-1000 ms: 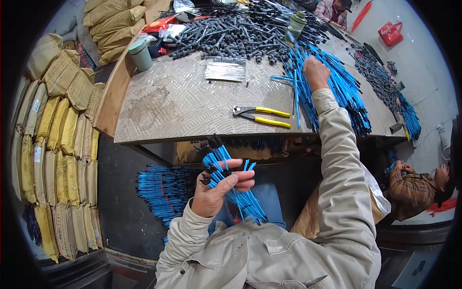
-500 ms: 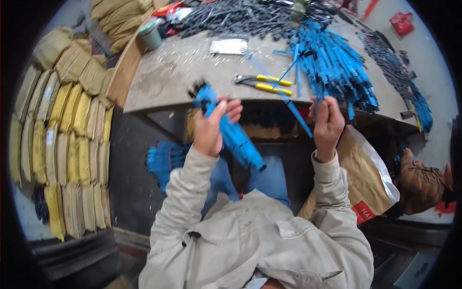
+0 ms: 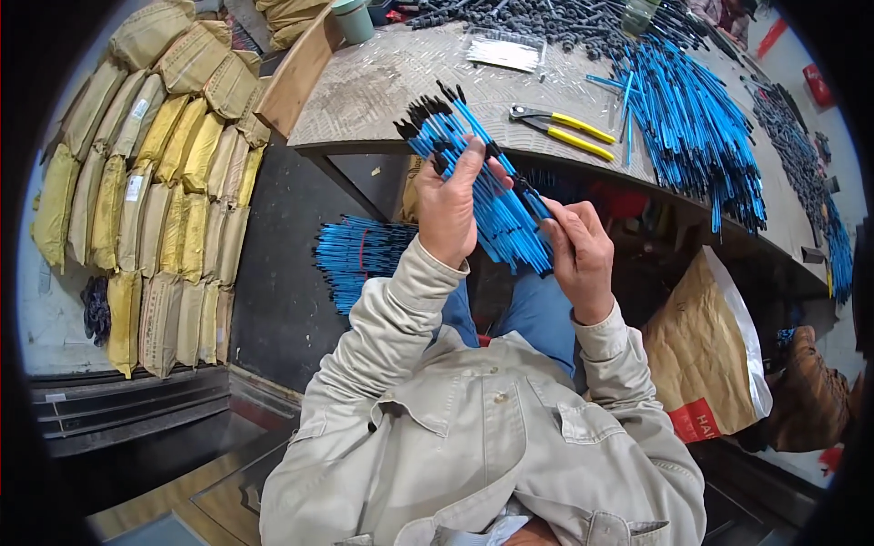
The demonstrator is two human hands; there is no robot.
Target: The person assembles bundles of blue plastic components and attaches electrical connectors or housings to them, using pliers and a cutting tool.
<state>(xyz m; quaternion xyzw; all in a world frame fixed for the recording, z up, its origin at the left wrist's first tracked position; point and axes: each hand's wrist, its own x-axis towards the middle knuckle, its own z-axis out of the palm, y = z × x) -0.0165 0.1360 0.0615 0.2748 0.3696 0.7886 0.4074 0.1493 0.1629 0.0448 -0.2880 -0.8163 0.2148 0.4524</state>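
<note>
My left hand (image 3: 448, 207) is wrapped round a bundle of thin blue rods (image 3: 510, 232) with black ends, held slanting above my lap in front of the table edge. The thumb presses across the top of the bundle. My right hand (image 3: 583, 253) is at the bundle's right side, its thumb and fingers pinched on a blue rod (image 3: 496, 150) that lies along that side. A large heap of the same rods (image 3: 683, 127) lies on the table to the right. Yellow-handled pincers (image 3: 569, 133) rest on the table, left of the heap.
Black parts (image 3: 546, 25) are piled along the table's back, near a clear packet of white strips (image 3: 503, 53). A banded rod bundle (image 3: 364, 259) sits below the table. Wrapped packages (image 3: 146, 182) are stacked at left; a brown paper bag (image 3: 706, 341) stands at right, near a person's sleeve (image 3: 810, 391).
My right hand has come left from the table heap to the bundle, bringing a blue rod. The left hand still grips the bundle. My view has shifted a little to the left.
</note>
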